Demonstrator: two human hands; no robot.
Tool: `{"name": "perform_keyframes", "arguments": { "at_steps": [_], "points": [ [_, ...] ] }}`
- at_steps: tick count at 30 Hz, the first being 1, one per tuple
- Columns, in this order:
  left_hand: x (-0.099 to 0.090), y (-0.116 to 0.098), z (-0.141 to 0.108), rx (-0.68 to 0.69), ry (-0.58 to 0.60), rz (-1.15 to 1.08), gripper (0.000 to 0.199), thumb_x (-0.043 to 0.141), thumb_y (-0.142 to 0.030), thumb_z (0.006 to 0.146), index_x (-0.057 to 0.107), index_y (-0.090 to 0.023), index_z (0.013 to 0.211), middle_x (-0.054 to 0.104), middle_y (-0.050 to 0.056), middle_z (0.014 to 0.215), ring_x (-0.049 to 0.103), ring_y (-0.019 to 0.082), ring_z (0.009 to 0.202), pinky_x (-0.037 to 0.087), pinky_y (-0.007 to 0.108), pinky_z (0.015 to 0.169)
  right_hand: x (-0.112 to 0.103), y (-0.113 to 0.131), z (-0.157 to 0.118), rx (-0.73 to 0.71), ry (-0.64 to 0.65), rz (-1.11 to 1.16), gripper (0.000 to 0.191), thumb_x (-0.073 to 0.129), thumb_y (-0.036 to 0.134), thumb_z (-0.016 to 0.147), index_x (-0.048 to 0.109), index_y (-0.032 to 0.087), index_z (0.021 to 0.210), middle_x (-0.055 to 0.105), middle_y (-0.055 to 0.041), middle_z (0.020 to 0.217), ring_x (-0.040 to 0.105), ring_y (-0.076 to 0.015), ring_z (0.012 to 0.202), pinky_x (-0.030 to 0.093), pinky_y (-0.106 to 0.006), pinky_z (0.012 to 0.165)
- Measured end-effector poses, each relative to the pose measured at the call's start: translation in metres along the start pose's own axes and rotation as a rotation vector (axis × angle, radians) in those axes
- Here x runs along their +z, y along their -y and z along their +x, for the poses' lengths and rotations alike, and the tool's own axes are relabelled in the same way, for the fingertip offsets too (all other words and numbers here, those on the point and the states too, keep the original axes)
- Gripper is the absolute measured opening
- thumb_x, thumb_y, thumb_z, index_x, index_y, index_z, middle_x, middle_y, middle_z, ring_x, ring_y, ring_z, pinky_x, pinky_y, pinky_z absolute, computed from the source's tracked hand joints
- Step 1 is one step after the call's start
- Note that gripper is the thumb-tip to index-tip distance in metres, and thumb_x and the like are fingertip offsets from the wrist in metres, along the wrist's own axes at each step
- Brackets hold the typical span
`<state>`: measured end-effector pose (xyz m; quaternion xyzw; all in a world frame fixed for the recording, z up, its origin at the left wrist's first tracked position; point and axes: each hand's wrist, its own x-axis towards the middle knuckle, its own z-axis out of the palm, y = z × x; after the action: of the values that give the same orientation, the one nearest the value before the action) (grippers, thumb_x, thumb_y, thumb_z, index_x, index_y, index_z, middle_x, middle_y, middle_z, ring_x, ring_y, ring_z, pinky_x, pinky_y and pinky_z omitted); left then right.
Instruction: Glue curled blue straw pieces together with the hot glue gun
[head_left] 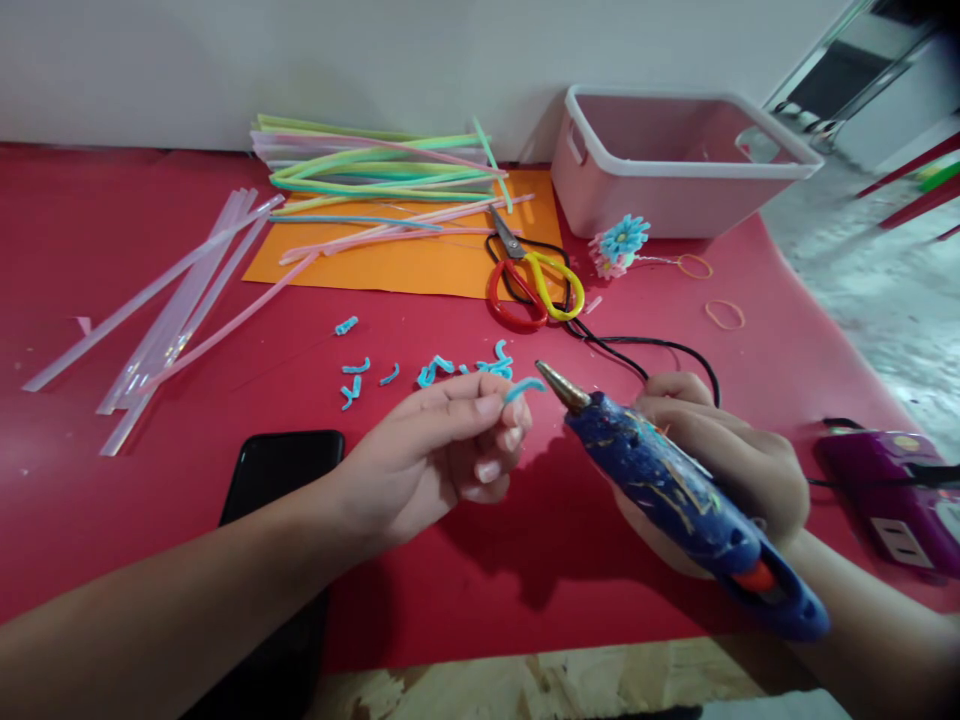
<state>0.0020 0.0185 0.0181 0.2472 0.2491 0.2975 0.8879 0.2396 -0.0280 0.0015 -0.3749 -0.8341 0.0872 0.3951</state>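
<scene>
Between the thumb and fingertips of my left hand (442, 445) is a short, curved blue pipe cleaner piece (524, 388). My right hand (720, 460) is wrapped round a worn blue hot glue gun (660, 480), its metal nozzle pointing up and left. The nozzle tip lies close to the free end of the piece, seemingly just apart. Behind my left hand, several more cut blue pieces (435, 371) are scattered on the red table (420, 630). A small blue coiled piece on a thin wire (346, 326) lies farther left.
Scissors (517, 270) and a pipe cleaner bundle (375, 165) rest on orange paper (360, 270). Clear glue sticks (180, 310) lie left, a black phone (285, 470) near my forearm. A pink bin (660, 190), blue fuzzy flower (625, 238), rubber band (724, 315) and purple power strip (892, 500) are right.
</scene>
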Motion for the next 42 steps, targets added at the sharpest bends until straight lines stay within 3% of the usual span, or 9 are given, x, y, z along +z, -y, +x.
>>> {"name": "perform_keyframes", "arguments": {
  "at_steps": [5,10,17,24,27,33,37,42],
  "points": [
    [0.001,-0.003,0.0,-0.075,0.029,-0.057,0.021,0.077,-0.027,0.076,0.061,-0.016,0.068,0.043,-0.001,0.066,0.036,0.009,0.056,0.027,0.021,0.048,0.0,0.0,0.001,0.002,0.019,0.046,0.017,0.064,0.012,0.084,0.053,0.023,0.093,0.053,0.0035,0.068,0.048,-0.0131,0.053,0.046,-0.038,0.071],
    [-0.002,-0.001,0.001,-0.08,0.088,-0.028,0.019,0.073,-0.024,0.08,0.061,-0.016,0.069,0.043,-0.001,0.068,0.037,0.009,0.056,0.026,0.021,0.049,0.001,0.002,0.003,0.001,0.049,0.067,0.023,0.065,0.008,0.082,0.052,0.023,0.092,0.053,0.003,0.069,0.048,-0.0131,0.055,0.045,-0.037,0.07],
    [-0.001,0.0,0.0,-0.064,0.062,0.002,0.023,0.078,-0.029,0.078,0.061,-0.016,0.07,0.044,-0.002,0.066,0.036,0.008,0.055,0.026,0.021,0.049,-0.001,0.001,0.002,-0.002,0.042,0.067,0.01,0.063,0.021,0.09,0.054,0.023,0.093,0.054,0.0019,0.067,0.048,-0.0153,0.055,0.046,-0.039,0.067],
    [0.0,0.001,0.001,-0.048,0.007,-0.018,0.025,0.08,-0.027,0.076,0.059,-0.015,0.07,0.05,-0.002,0.069,0.041,0.006,0.053,0.033,0.019,0.05,-0.002,0.004,0.001,0.007,0.055,0.043,0.011,0.06,0.015,0.088,0.054,0.022,0.093,0.055,0.0015,0.066,0.05,-0.0153,0.055,0.044,-0.038,0.067],
    [0.001,0.003,0.002,0.03,-0.085,0.054,0.024,0.081,-0.029,0.076,0.063,-0.015,0.07,0.052,-0.003,0.066,0.042,0.005,0.052,0.032,0.018,0.049,-0.001,0.003,0.001,0.0,0.026,0.059,0.015,0.062,0.012,0.086,0.053,0.022,0.092,0.053,0.002,0.066,0.048,-0.0145,0.055,0.045,-0.038,0.068],
    [0.0,0.008,0.003,0.329,-0.298,0.261,0.013,0.08,-0.027,0.08,0.073,-0.019,0.074,0.066,-0.002,0.07,0.039,0.003,0.049,0.033,0.018,0.048,0.002,-0.001,-0.004,0.042,-0.031,-0.055,0.019,0.065,0.012,0.084,0.057,0.023,0.097,0.051,0.0032,0.069,0.045,-0.0136,0.056,0.046,-0.039,0.074],
    [-0.001,0.01,0.002,0.36,-0.326,0.295,0.009,0.082,-0.026,0.079,0.077,-0.021,0.075,0.071,-0.001,0.071,0.041,0.003,0.048,0.035,0.017,0.046,0.003,-0.005,-0.005,0.044,-0.037,-0.035,0.024,0.067,0.011,0.08,0.057,0.022,0.098,0.053,0.0047,0.069,0.044,-0.0125,0.055,0.045,-0.038,0.073],
    [-0.002,0.012,0.003,0.371,-0.279,0.251,0.007,0.083,-0.027,0.08,0.079,-0.023,0.077,0.075,-0.002,0.073,0.046,0.002,0.047,0.04,0.014,0.048,0.003,-0.004,-0.003,0.055,-0.02,-0.008,0.027,0.067,0.007,0.077,0.057,0.022,0.098,0.057,0.0045,0.072,0.048,-0.012,0.057,0.044,-0.037,0.072]
  ]
}}
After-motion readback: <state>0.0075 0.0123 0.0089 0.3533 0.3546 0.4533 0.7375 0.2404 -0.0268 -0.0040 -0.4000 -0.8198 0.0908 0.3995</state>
